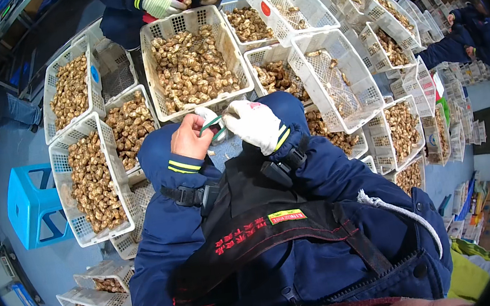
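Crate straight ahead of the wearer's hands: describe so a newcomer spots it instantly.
Start at the wearer's bare left hand and gloved right hand. Just beyond them sits a large crate heaped with knobbly brown pieces. Its yellowish-cream plastic sets it apart from the whiter crates around it.

a narrow green band is held up between the two hands, pinched in the fingers of the bare left hand and just beside the fingertips of the white-gloved right hand. it is thin and bent, tilted up to the right. soft-looking white material is seen against it; whether they are joined cannot be told.
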`<state>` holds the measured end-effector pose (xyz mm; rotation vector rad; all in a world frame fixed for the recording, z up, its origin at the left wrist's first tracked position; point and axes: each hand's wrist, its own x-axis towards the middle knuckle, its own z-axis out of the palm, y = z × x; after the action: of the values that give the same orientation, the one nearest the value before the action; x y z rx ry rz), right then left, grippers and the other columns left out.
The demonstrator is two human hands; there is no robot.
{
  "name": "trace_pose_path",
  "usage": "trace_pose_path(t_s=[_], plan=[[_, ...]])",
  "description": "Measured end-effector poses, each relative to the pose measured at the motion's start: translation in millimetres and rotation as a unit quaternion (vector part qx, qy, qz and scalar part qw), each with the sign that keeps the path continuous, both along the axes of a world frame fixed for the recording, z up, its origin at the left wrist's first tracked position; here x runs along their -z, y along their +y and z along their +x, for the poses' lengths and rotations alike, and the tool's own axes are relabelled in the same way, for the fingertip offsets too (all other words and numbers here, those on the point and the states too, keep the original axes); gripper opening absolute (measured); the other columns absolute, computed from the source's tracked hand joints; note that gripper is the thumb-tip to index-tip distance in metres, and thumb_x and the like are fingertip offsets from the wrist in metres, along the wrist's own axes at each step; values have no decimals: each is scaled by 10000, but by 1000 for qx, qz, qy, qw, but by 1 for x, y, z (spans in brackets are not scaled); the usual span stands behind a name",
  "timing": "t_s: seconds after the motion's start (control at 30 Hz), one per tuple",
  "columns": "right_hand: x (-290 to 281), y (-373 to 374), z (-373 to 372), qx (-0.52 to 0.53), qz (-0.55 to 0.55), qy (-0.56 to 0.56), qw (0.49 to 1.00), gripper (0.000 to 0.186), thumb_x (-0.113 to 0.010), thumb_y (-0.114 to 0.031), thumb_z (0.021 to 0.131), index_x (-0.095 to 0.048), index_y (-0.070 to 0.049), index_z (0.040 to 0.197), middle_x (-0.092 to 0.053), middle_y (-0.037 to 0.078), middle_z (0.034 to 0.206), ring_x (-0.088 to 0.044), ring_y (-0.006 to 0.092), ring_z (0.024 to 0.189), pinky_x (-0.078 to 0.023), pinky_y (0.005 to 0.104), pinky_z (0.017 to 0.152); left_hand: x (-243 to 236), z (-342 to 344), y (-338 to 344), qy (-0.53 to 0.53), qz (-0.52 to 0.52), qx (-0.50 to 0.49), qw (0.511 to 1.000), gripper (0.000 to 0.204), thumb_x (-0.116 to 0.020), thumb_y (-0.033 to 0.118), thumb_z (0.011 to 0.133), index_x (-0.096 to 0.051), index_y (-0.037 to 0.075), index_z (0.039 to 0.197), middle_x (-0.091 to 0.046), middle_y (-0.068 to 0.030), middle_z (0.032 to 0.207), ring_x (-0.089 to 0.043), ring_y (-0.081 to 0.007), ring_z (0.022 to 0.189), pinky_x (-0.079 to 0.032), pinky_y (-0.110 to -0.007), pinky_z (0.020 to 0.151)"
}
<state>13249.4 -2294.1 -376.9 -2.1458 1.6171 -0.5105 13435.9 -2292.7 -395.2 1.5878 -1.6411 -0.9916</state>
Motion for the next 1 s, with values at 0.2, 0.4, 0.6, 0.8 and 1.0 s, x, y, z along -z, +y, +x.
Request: trace_pose_path(t_s=[0.2, 0.4, 0.6, 0.8, 1.0], plan=[[-14, 2, 9, -3, 136, -159, 978, 271, -508, -260, 861, -600, -18, 942, -628, 158, 834, -627, 285, 768, -478, 355, 665, 23, 2, -3, 365, 83, 43, 926, 154, -598, 81, 873, -519, 3, 980, -589, -24, 843, -546, -65, 741, -453, -202, 675], [-13, 2, 7, 70, 97, -145, 982, 264, -543, -241, 854, -606, -21, 985, -629, 163, 875, -625, 294, 815, -487, 347, 709, 33, 3, -5, 300, 24, 36, 953, 234, -609, -66, 790, -479, 24, 962, -552, -22, 854, -549, -73, 748, -465, -207, 699], [-16, 3, 10, 76, 115, -179, 974, 307, -544, -309, 856, -610, -25, 951, -628, 166, 830, -623, 304, 773, -480, 383, 684, 31, 0, -4, 259, 28, -24, 965, 192, -588, -55, 793, -461, 23, 914, -548, -25, 803, -533, -64, 662, -462, -189, 613], [-28, 1, 12, 29, 191, -164, 967, 460, -586, -409, 816, -609, -4, 1033, -659, 146, 891, -641, 257, 846, -486, 344, 734, 39, -4, -6, 251, 8, -20, 968, 194, -595, -67, 808, -465, 19, 925, -564, -30, 829, -567, -71, 734, -479, -201, 669], [-2, -3, 5, 2, 158, -71, 985, 408, -563, -361, 807, -602, -9, 1011, -639, 160, 879, -624, 277, 843, -472, 348, 734, 37, -8, -3, 309, 27, 13, 951, 200, -602, -58, 801, -475, 35, 925, -540, 2, 839, -536, -40, 740, -441, -171, 659]])
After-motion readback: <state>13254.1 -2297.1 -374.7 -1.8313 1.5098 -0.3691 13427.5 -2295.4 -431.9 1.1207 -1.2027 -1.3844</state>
